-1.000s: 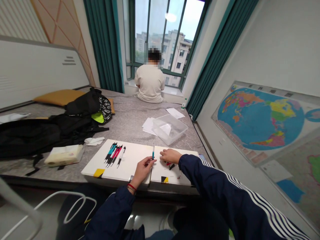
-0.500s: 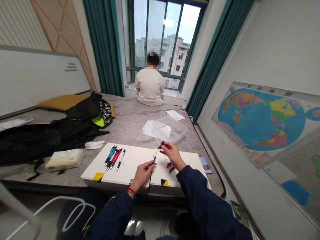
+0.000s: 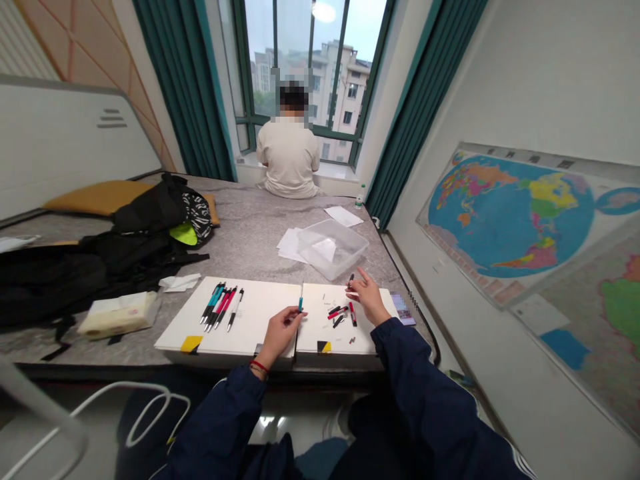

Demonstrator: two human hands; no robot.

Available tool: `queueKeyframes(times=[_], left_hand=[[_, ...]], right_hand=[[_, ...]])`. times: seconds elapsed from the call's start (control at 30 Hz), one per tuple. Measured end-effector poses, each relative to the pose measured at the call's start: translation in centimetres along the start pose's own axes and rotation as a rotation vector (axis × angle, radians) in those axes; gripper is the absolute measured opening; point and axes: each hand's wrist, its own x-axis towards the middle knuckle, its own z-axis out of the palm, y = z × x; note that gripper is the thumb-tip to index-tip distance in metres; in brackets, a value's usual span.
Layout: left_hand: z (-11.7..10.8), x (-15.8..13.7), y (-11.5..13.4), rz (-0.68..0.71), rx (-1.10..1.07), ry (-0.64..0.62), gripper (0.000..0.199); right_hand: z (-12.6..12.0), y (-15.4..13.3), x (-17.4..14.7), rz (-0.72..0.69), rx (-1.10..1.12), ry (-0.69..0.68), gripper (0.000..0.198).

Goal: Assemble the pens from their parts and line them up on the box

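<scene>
My left hand (image 3: 281, 330) pinches a teal pen barrel (image 3: 301, 305) upright, with a thin refill rising from its top. My right hand (image 3: 369, 297), index finger raised, has a small dark pen part (image 3: 351, 280) at its fingertips; the exact grip is partly hidden. Below it, several red and black pen parts (image 3: 339, 313) lie loose on the right white box (image 3: 313, 333), along with tiny pieces. A row of teal, red and white click pens (image 3: 220, 308) lies on the left white box (image 3: 175, 327).
Beyond the boxes stand a clear plastic tub (image 3: 345, 257) and paper sheets (image 3: 289, 245). To the left are a tissue pack (image 3: 117, 315) and a black backpack (image 3: 130, 233). A person (image 3: 289, 153) sits by the window, back turned. A bottle (image 3: 360, 197) stands near the curtain.
My right hand has moved right, away from the teal barrel, carrying the dark part off the refill. My left hand keeps the barrel. The view has shifted slightly.
</scene>
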Motion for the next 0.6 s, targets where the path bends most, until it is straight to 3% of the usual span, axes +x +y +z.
queueKeyframes(times=[0.1, 0.2, 0.43, 0.6], left_hand=[[0.0, 0.0, 0.0, 0.015, -0.041, -0.011, 0.021], [0.0, 0.0, -0.2, 0.011, -0.098, 0.030, 0.014], [-0.2, 0.2, -0.6, 0.047, -0.155, 0.095, 0.005], [-0.4, 0.4, -0.6, 0.056, -0.134, 0.202, 0.004]], right_hand=[[-2.1, 0.5, 0.1, 0.125, 0.130, 0.089, 0.043], [-1.7, 1.1, 0.1, 0.204, 0.233, 0.057, 0.026], [4.5, 4.0, -2.7, 0.238, 0.179, -0.127, 0.032], [8.7, 6.3, -6.3, 0.296, 0.387, -0.176, 0.037]])
